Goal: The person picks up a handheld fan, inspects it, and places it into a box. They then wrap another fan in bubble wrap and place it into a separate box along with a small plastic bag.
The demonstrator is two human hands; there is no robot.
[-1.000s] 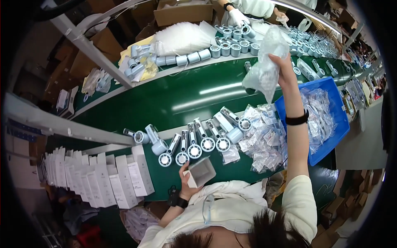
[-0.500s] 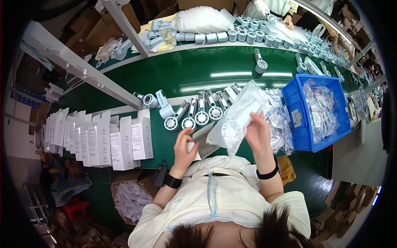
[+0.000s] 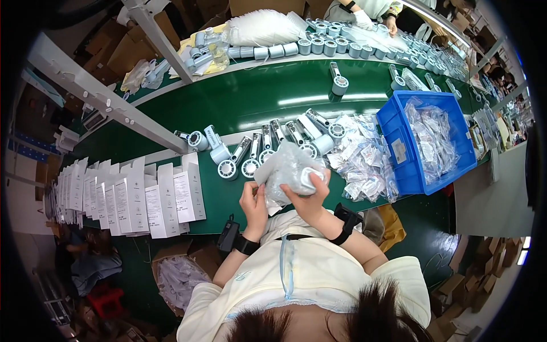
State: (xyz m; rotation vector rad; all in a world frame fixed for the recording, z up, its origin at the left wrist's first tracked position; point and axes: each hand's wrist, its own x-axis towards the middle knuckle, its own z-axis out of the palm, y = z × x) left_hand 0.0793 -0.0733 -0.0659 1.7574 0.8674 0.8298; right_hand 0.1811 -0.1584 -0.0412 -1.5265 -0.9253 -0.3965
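Both of my hands hold a clear plastic bag (image 3: 288, 171) with a pale grey-blue device partly inside it, close to my chest over the green belt's near edge. My left hand (image 3: 254, 200) grips the bag's lower left side. My right hand (image 3: 308, 196) wraps the bag's right side around the device. Just beyond the bag lies a row of several grey-blue handheld devices (image 3: 268, 145) with round heads on the belt. A heap of small clear packets (image 3: 364, 162) lies to the right of them.
A blue crate (image 3: 401, 157) with bagged parts stands at the right. White upright cartons (image 3: 131, 196) line the left. A grey metal rail (image 3: 108, 102) crosses diagonally. More devices and a big white bag (image 3: 265, 28) lie across the belt, where another person's hands (image 3: 370, 20) work.
My right hand came down from high above the blue crate with the bag, and both hands have drawn the bag in over the device near my chest.
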